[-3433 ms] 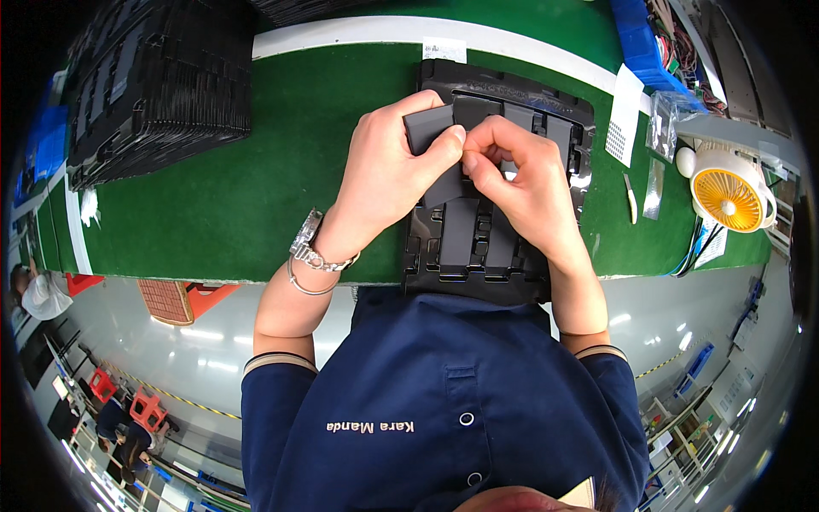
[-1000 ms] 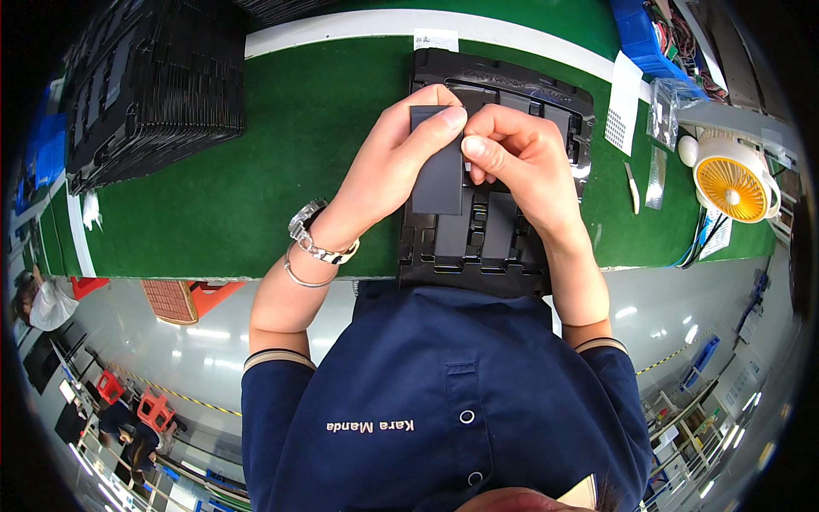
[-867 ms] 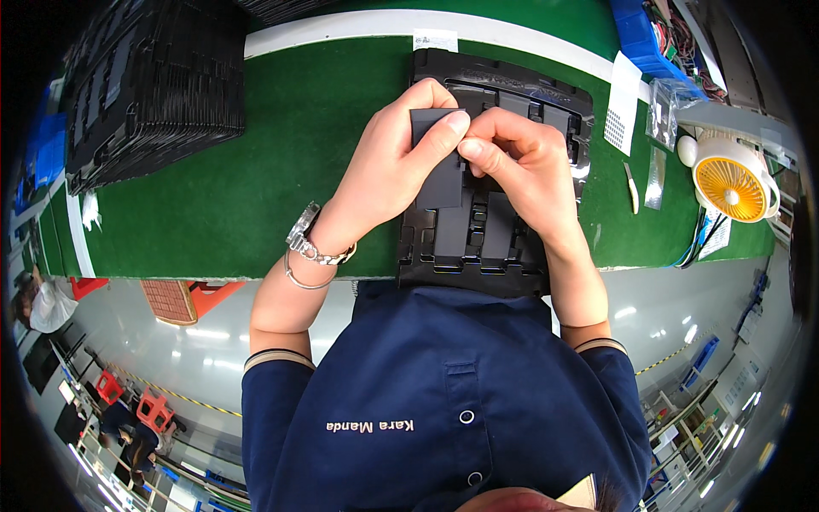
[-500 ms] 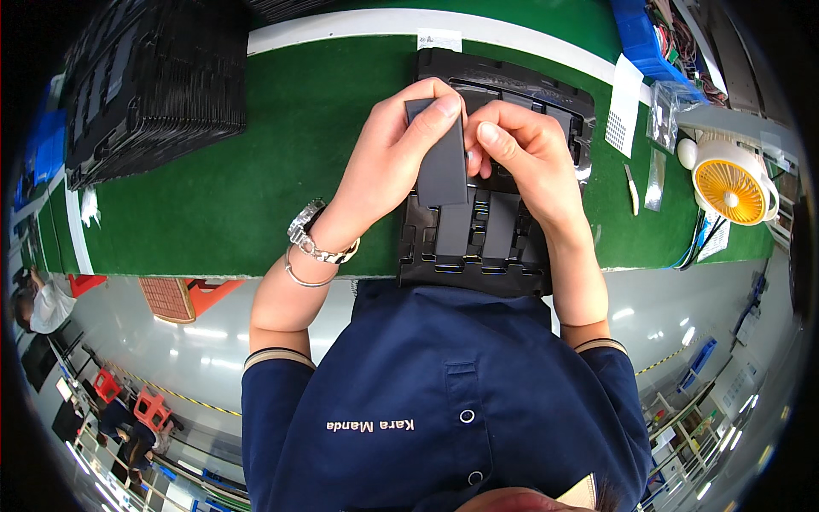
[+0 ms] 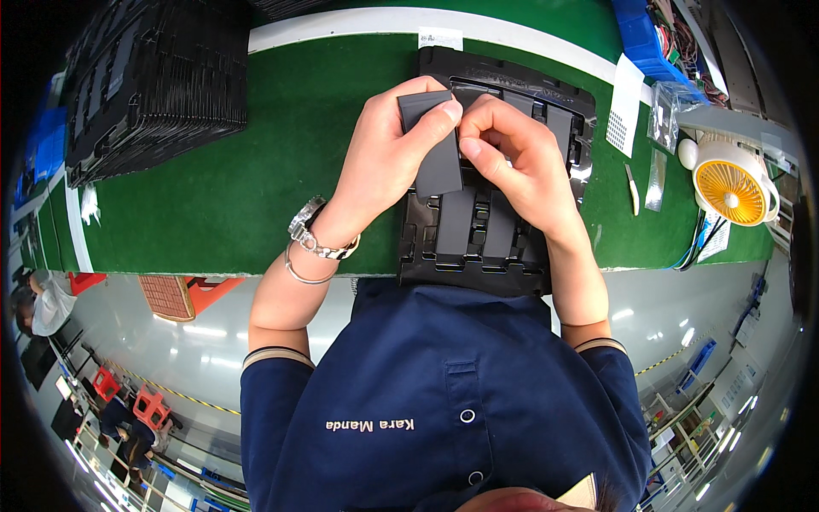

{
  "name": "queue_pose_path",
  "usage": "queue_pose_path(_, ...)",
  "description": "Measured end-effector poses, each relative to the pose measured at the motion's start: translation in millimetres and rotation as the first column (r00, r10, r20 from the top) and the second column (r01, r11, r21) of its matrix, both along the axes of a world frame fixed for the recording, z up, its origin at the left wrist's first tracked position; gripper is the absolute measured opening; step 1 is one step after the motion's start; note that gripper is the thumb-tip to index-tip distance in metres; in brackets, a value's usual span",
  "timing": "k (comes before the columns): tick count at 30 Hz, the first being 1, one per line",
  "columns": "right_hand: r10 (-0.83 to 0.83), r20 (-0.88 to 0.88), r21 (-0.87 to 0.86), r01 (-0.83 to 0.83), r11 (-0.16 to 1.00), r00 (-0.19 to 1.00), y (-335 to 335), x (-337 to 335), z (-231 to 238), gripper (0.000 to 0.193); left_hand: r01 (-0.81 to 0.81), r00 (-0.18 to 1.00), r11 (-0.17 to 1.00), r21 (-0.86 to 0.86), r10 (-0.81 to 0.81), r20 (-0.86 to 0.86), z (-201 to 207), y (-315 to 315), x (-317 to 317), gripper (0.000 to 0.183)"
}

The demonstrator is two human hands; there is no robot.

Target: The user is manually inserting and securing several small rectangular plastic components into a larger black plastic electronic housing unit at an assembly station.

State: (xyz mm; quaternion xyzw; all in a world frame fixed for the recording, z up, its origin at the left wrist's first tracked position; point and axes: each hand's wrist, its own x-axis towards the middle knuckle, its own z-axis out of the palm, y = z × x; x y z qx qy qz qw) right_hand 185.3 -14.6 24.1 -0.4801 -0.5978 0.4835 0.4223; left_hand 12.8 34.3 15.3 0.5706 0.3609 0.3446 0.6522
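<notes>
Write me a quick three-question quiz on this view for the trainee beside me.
1. Which hand grips the flat dark-grey piece?
2. True or false: the tall black stack is to the left of the black tray.
3. Fill in the blank: the round front of the white fan is coloured ____.

Key:
1. The left hand.
2. True.
3. Yellow.

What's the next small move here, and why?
Probably pinch the right edge of the dark flat piece with the right hand: the left hand grips it over the black tray, and the right one is curled close beside that edge, contact unclear.
</notes>
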Motion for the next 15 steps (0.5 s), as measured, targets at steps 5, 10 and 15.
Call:
queue_pose_path(5, 0.013, -0.028, -0.007, -0.014, 1.000, 1.000, 0.9, 1.0, 0.6, 0.015, -0.012, 0.999, 1.000, -0.022, 0.013, 0.046, -1.8, 0.5, 0.3, 0.021)
queue_pose_path(10, -0.076, -0.206, -0.145, 0.046, 0.988, 0.976, 4.6, 5.6, 4.4, 0.019, -0.026, 0.997, 1.000, -0.006, 0.026, 0.077, 3.5, -3.6, 3.4, 0.024)
queue_pose_path(15, -0.089, -0.189, -0.098, 0.071, 0.993, 0.978, 5.0, -1.4, 6.1, 0.030, -0.049, 0.998, 0.974, 0.220, 0.056, -0.027, -8.3, -5.0, 8.5, 0.038)
